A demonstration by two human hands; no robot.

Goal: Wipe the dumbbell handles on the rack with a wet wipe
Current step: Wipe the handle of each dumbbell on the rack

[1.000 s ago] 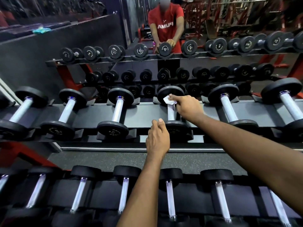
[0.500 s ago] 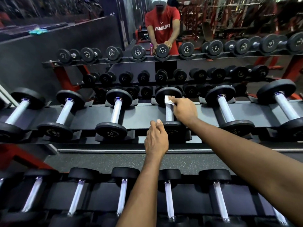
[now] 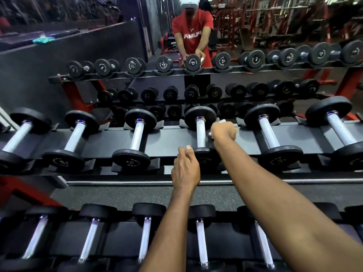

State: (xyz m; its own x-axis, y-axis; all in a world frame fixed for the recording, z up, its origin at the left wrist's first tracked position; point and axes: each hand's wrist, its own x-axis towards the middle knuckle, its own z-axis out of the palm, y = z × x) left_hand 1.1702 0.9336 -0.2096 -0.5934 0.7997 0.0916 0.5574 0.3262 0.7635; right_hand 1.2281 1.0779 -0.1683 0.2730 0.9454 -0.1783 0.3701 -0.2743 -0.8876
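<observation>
A row of black dumbbells with silver knurled handles lies on the upper rack shelf (image 3: 172,140). My right hand (image 3: 224,133) grips a crumpled white wet wipe (image 3: 221,121) just right of the middle dumbbell's handle (image 3: 200,134); the wipe peeks above my knuckles and at the thumb side. The handle itself is bare and fully visible. My left hand (image 3: 185,167) rests on that dumbbell's near head (image 3: 208,160), fingers curled over its top edge.
Neighbouring dumbbells (image 3: 137,138) (image 3: 269,134) lie left and right on the same shelf. A lower shelf with several more dumbbells (image 3: 201,240) runs beneath my forearms. A mirror behind shows the rack's reflection and a person in a red shirt (image 3: 192,36).
My right hand with the wipe has come off the handle and shifted to its right and nearer; the handle is now uncovered. The left hand stays on the near head.
</observation>
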